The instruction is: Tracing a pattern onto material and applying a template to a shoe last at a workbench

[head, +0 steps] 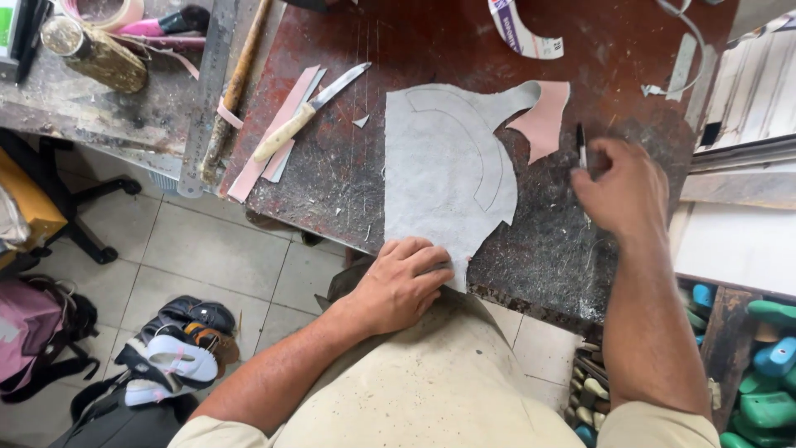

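The left hand [404, 280] lies flat, fingers together, pressing the near edge of the grey sheet [444, 178] at 6 o'clock on the table [332, 174]. The right hand [622, 187], at 3 o'clock, is curled around a pen [580, 148], tip off the sheet. 1 curved outline is already drawn on the grey sheet; nothing looks cut yet. A pink piece [543, 120] touches it at 1 o'clock. A knife [311, 110] lies at 10 o'clock, apart, on pink strips [269, 137]. Nothing blocks the sheet.
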